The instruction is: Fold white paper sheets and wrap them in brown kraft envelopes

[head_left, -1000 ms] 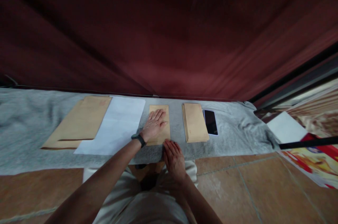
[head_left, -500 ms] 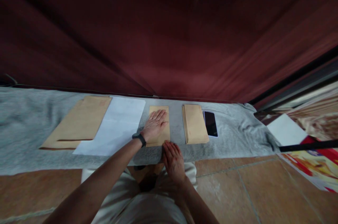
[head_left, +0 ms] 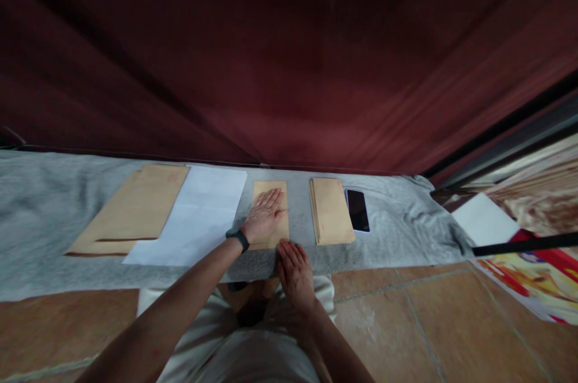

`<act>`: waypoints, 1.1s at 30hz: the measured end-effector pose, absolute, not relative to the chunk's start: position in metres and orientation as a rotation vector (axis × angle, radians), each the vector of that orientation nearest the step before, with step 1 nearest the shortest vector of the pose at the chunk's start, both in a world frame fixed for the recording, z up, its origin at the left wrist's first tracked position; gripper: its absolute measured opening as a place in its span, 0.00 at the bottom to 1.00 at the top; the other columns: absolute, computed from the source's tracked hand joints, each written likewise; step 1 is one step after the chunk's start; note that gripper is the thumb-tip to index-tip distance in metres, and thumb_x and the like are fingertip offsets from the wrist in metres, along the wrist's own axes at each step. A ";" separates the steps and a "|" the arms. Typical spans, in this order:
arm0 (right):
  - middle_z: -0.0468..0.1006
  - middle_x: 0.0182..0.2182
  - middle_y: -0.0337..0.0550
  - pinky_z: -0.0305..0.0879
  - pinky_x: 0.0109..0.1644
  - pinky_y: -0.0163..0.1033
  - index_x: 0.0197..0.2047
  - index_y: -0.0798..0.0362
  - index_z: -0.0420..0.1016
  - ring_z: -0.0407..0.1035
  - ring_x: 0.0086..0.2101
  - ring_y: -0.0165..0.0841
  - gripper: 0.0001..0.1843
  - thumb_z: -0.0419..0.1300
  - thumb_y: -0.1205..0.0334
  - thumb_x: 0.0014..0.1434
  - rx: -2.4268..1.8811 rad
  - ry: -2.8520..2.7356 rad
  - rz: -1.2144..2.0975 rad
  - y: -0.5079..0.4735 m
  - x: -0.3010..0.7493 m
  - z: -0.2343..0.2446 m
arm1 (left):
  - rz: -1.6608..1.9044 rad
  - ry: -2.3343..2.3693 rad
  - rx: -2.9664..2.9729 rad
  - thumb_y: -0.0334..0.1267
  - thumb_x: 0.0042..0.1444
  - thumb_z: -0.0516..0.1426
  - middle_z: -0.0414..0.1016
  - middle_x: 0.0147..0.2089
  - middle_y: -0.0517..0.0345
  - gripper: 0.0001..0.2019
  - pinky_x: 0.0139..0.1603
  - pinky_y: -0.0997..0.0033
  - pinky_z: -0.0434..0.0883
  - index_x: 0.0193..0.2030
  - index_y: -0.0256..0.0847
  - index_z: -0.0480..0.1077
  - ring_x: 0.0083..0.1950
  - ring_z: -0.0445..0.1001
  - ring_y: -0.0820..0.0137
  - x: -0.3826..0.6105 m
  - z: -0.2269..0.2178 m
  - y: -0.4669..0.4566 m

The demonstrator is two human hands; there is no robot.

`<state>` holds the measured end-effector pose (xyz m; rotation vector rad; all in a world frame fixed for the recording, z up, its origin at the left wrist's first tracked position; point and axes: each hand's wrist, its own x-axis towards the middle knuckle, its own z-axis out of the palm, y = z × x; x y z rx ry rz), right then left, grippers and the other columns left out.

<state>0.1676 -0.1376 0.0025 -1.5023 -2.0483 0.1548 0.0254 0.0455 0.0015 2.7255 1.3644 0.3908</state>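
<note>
My left hand (head_left: 265,215) lies flat and open on a small brown envelope (head_left: 273,191) that rests on a grey cloth (head_left: 54,202). A dark band sits on that wrist. My right hand (head_left: 295,274) is open too, fingers together, its fingertips touching the envelope's near right corner. To the right lies a stack of the same brown envelopes (head_left: 331,210), and a dark phone (head_left: 357,210) beside it. A white sheet (head_left: 196,217) lies just left of my left hand.
Large brown envelopes (head_left: 130,208) lie at the left, partly under the white sheet. A dark red curtain (head_left: 289,58) hangs behind the cloth. Tiled floor (head_left: 428,323) is at the front. White paper (head_left: 485,220), a black bar (head_left: 524,244) and a colourful print (head_left: 542,274) lie at right.
Both hands stay in place on the small envelope; only the view has shifted slightly.
</note>
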 end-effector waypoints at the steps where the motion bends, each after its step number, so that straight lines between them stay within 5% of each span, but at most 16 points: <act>1: 0.74 0.61 0.49 0.60 0.70 0.50 0.67 0.55 0.66 0.65 0.63 0.37 0.25 0.50 0.69 0.68 -1.504 -2.054 0.155 -0.138 0.168 0.002 | 0.398 1.347 2.732 0.49 0.71 0.43 0.56 0.75 0.44 0.31 0.76 0.52 0.49 0.75 0.35 0.53 0.76 0.53 0.61 0.023 0.000 0.043; 13: 0.75 0.60 0.48 0.58 0.70 0.49 0.67 0.55 0.67 0.66 0.61 0.37 0.24 0.49 0.67 0.70 -1.557 -2.053 0.139 -0.138 0.165 -0.002 | 0.356 1.389 2.699 0.48 0.70 0.44 0.56 0.75 0.40 0.31 0.76 0.53 0.50 0.73 0.29 0.56 0.77 0.51 0.58 0.008 0.000 -0.004; 25: 0.75 0.61 0.49 0.58 0.70 0.49 0.67 0.54 0.67 0.66 0.62 0.36 0.25 0.51 0.69 0.69 -1.512 -2.051 0.078 -0.138 0.167 -0.008 | 0.671 1.702 2.466 0.43 0.70 0.45 0.59 0.73 0.35 0.27 0.72 0.48 0.59 0.70 0.29 0.60 0.75 0.56 0.53 -0.014 -0.010 -0.078; 33: 0.76 0.60 0.48 0.57 0.70 0.49 0.65 0.55 0.69 0.67 0.61 0.37 0.23 0.50 0.68 0.69 -1.519 -2.017 0.062 -0.138 0.164 -0.009 | 0.763 1.767 2.308 0.36 0.64 0.52 0.72 0.61 0.35 0.26 0.61 0.49 0.69 0.68 0.31 0.62 0.61 0.71 0.50 -0.016 0.002 -0.079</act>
